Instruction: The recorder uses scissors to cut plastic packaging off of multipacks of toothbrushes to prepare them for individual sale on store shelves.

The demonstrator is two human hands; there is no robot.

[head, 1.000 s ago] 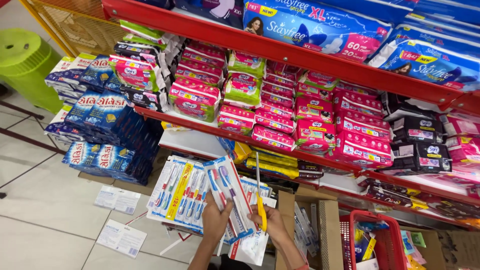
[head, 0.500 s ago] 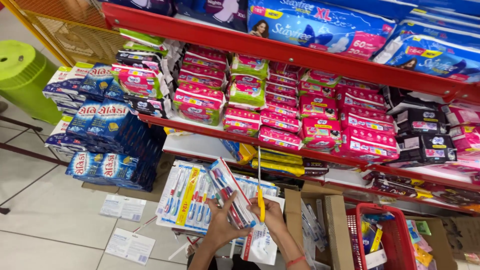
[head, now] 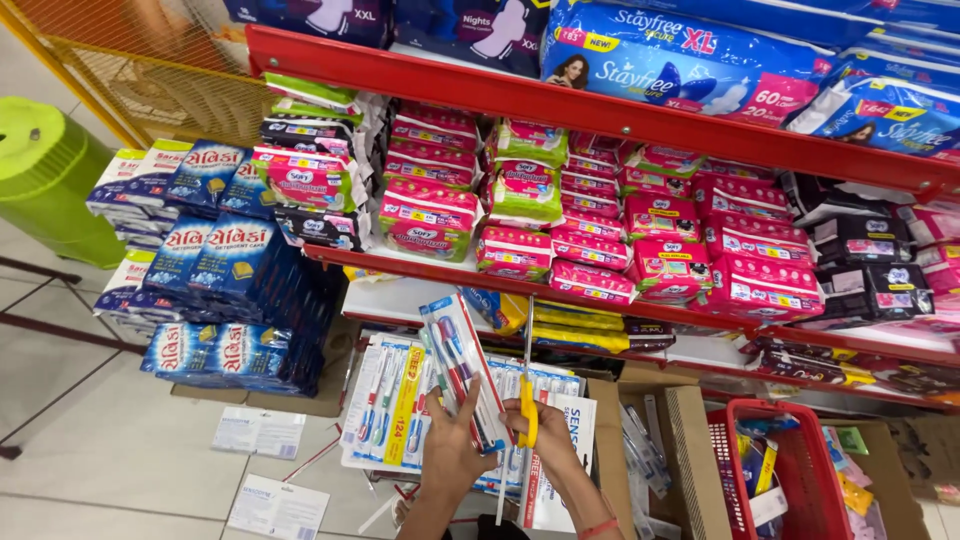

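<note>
A red metal shelf rack fills the upper view, its top tier loaded with big blue pad packs and its middle tier with rows of pink and green pad packets. To the left, stacked blue detergent bar packs rise from the tiled floor, with a lime green plastic stool behind them. At lower right a red shopping basket sits beside open cardboard boxes. In the centre, the left hand grips a fanned bundle of toothbrush blister packs, fingers curled around its lower edge. Just beside it, the right hand is closed through the yellow handles of a pair of scissors, blades pointing up, touching the packs. Two loose white cards lie on the floor.
</note>
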